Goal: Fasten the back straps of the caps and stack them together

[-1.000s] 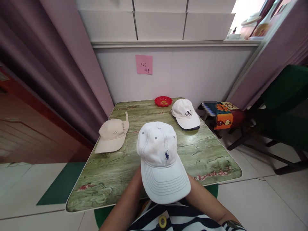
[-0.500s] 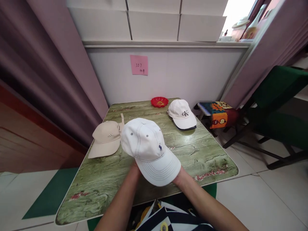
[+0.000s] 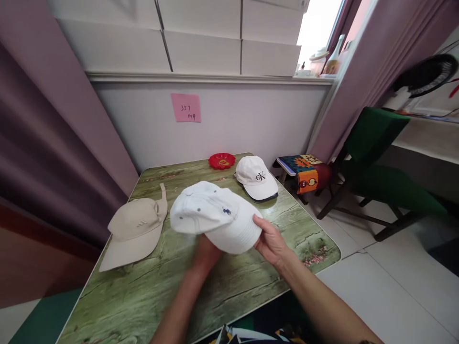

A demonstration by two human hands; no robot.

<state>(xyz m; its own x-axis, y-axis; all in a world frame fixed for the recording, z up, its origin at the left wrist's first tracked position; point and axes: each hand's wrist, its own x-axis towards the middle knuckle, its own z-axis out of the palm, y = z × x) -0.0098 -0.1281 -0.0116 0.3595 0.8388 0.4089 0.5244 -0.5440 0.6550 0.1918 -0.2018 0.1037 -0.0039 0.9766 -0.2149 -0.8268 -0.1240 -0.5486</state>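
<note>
A white baseball cap (image 3: 211, 212) with a small blue horse-rider logo is held up over the table, its brim pointing right and toward me. My right hand (image 3: 269, 239) pinches the brim's right edge, thumb on top. Under the cap is my left hand (image 3: 209, 253), blurred, with its fingers hidden beneath the crown. To the left a beige cap (image 3: 134, 227) with a striped logo and a raised strap lies on the table. A white cap with "CK" lettering (image 3: 256, 177) rests on a dark cap (image 3: 270, 197) at the back right.
The green wood-pattern table (image 3: 229, 286) stands against the wall. Near its back edge is a red scalloped dish (image 3: 221, 161). Right of the table are a low stool with a patterned cover (image 3: 304, 172) and a green chair (image 3: 376, 134). A purple curtain (image 3: 82, 119) hangs at left.
My right hand has come out from beneath the white cap and now grips its brim. The cap has tilted, its crown leaning left. The camera view has turned to the right.
</note>
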